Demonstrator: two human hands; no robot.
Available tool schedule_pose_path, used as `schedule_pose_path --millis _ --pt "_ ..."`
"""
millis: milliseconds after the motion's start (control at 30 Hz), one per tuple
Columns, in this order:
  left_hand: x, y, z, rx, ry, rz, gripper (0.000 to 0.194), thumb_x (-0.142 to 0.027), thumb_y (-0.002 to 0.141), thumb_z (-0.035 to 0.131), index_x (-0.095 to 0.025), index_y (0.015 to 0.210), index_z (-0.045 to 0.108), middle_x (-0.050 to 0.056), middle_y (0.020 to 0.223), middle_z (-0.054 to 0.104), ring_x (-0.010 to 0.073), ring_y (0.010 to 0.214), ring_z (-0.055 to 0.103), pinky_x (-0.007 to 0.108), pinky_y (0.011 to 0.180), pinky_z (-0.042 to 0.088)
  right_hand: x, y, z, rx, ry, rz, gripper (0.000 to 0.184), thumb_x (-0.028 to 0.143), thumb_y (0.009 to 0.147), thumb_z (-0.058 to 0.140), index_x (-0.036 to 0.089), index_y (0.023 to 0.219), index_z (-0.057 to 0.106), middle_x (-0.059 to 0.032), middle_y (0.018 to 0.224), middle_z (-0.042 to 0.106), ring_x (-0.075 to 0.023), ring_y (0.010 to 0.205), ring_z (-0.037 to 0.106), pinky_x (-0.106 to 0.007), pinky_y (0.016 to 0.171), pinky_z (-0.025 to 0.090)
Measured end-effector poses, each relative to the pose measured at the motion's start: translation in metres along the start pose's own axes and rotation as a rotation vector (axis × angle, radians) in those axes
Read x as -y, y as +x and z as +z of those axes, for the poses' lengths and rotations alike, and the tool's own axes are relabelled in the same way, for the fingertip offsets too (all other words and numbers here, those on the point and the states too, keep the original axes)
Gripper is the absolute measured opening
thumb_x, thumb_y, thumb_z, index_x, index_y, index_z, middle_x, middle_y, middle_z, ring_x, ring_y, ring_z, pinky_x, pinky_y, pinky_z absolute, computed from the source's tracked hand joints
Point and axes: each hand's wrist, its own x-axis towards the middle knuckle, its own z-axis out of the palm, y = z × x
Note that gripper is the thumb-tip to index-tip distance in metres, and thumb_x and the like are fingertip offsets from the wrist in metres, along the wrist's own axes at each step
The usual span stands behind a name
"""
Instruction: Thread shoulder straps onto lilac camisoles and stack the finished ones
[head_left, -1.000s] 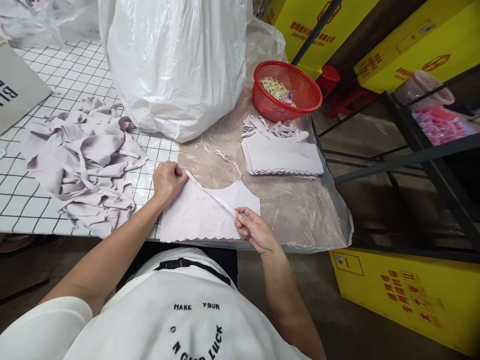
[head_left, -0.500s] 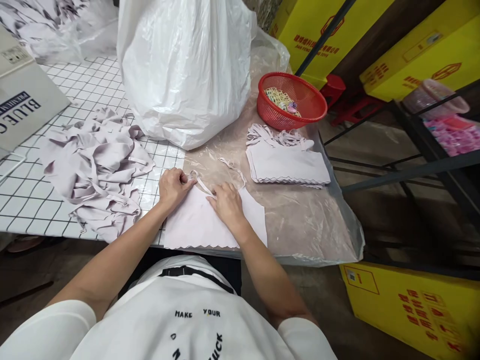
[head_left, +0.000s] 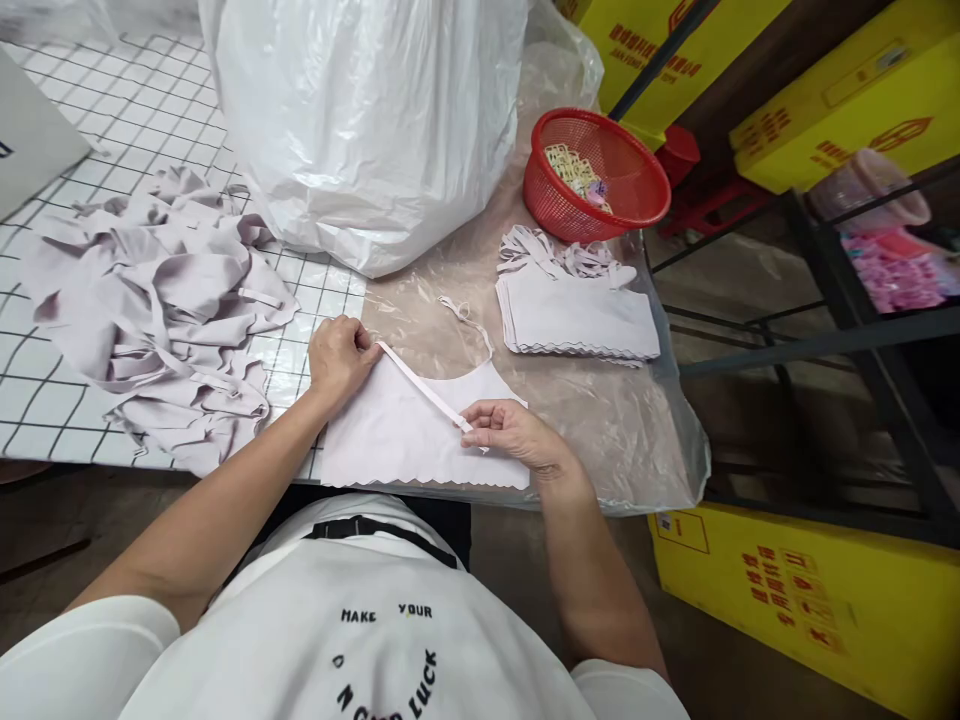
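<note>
Holding strap taut over garment

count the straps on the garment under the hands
2: one strap runs from left hand to right hand; the other strap curls off the upper right of the garment.

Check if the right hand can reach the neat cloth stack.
Probably yes: only plastic sheet and flat cloth lie between the right hand and the stack, though that hand holds a strap.

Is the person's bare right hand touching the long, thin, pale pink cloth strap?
Touching. The head view shows the right hand pinching the strap between thumb and fingers, near its lower end.
</note>
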Motion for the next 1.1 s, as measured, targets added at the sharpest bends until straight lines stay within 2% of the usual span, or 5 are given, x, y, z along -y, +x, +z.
schedule_pose_path --millis 400,567,767,900,1100 --pt "0.002 0.003 -0.002 0.007 -0.029 -0.004 0.022 -0.026 0.071 0.065 -0.024 0.061 0.046 0.003 0.073 0.059 0.0243 0.082 0.056 0.038 0.076 0.045 -0.022 -0.014 -0.010 0.001 -0.052 -0.101 0.049 0.059 0.075 0.069 0.014 0.093 0.078 -0.0038 0.074 0.070 -0.0105 0.067 0.056 -0.023 0.062 0.041" --pt "0.004 0.020 -0.030 0.343 -0.124 -0.077 0.020 -0.035 0.068 0.072 -0.022 0.073 0.058 0.002 0.072 0.063 0.0204 0.069 0.058 0.032 0.062 0.045 -0.019 -0.004 0.002 -0.057 0.008 -0.200 0.043 0.054 0.077 0.066 0.014 0.090 0.079 -0.0091 0.093 0.074 -0.0137 0.078 0.054 -0.025 0.064 0.039" --pt "-0.028 -0.012 -0.064 0.291 -0.270 0.032 0.029 -0.046 0.077 0.069 -0.019 0.085 0.065 0.007 0.087 0.067 0.0207 0.077 0.060 0.032 0.069 0.048 -0.011 0.012 0.027 -0.192 0.336 -0.270 0.033 0.048 0.074 0.070 0.022 0.092 0.078 -0.0067 0.119 0.070 -0.0164 0.093 0.055 -0.024 0.065 0.041" --pt "-0.054 -0.046 -0.046 0.680 -0.702 0.047 0.046 -0.060 0.076 0.067 -0.015 0.085 0.069 0.008 0.090 0.071 0.0178 0.073 0.061 0.031 0.067 0.048 -0.008 0.022 0.048 -0.214 0.408 -0.361 0.036 0.054 0.077 0.067 0.025 0.097 0.077 -0.0046 0.118 0.069 -0.0192 0.102 0.057 -0.026 0.071 0.044" --pt "-0.058 -0.046 -0.030 0.541 -0.828 0.061 0.038 -0.052 0.075 0.072 -0.015 0.068 0.068 0.006 0.082 0.072 0.0166 0.076 0.062 0.027 0.069 0.046 0.007 0.032 0.054 -0.314 0.098 -0.570 0.032 0.052 0.081 0.067 0.024 0.093 0.077 -0.0041 0.110 0.069 -0.0206 0.108 0.059 -0.030 0.087 0.048"
